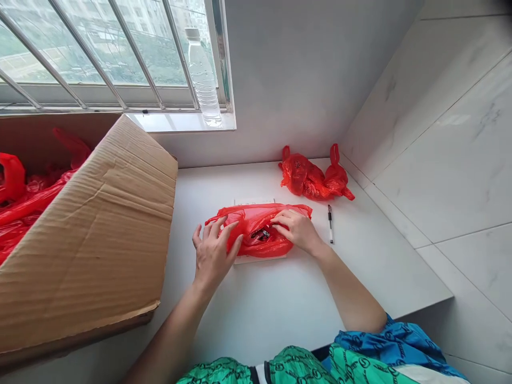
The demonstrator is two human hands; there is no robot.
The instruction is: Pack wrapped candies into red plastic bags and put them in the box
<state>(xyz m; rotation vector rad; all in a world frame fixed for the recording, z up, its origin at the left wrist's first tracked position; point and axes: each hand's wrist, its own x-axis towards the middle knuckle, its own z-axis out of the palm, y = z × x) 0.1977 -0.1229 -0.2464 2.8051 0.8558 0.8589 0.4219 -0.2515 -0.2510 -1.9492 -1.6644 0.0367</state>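
A red plastic bag (267, 212) lies across the white tabletop, its mouth facing up and partly open. Small dark, shiny items (261, 234) show inside it, too small to name. At the bag's left end, my left hand (214, 250) rests with its fingers spread against the plastic. My right hand (299, 228) pinches the bag's edge from the right, its fingertips beside the opening. Under the bag lies a white sheet of paper (261, 260), mostly covered, with a strip showing along its front and back edges.
A black-and-clear pen (330, 224) lies right of the bag. Behind it sits a knotted red plastic bag (314, 176) near the wall. On the left stands a big cardboard box (100, 229) holding red bags (36, 197). A clear water bottle (204, 80) stands on the windowsill.
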